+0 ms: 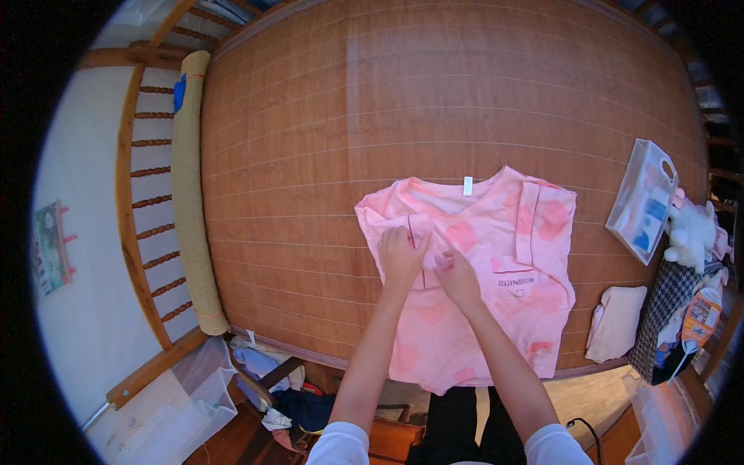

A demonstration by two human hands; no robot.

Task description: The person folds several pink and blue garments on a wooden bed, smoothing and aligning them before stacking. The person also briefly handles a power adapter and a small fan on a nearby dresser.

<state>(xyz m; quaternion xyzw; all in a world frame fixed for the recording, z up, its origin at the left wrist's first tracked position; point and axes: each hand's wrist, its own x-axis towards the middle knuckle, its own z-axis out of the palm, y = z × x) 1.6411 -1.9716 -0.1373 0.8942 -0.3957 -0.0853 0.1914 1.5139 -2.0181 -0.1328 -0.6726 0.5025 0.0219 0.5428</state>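
Note:
A pink T-shirt (430, 343) with darker pink blotches, a chest pocket and printed writing lies on the woven mat, its neckline pointing away from me. A small white tag (468, 186) stands up at the collar. Both sleeves lie folded in over the shirt's front. My left hand (400, 256) rests on the left-side sleeve, its fingers curled at the fabric; whether it pinches the cloth cannot be made out. My right hand (458, 273) is just beside it over the shirt's middle, fingers partly curled, and its grip is unclear too.
The brown mat (279, 145) covers a wooden bed. A rolled straw mat (189, 192) lies along the left railing. At right are a clear plastic case (642, 200), a folded cream cloth (617, 322), a white plush toy (691, 235) and a houndstooth box (657, 319). Clothes (258, 363) hang below the near left edge.

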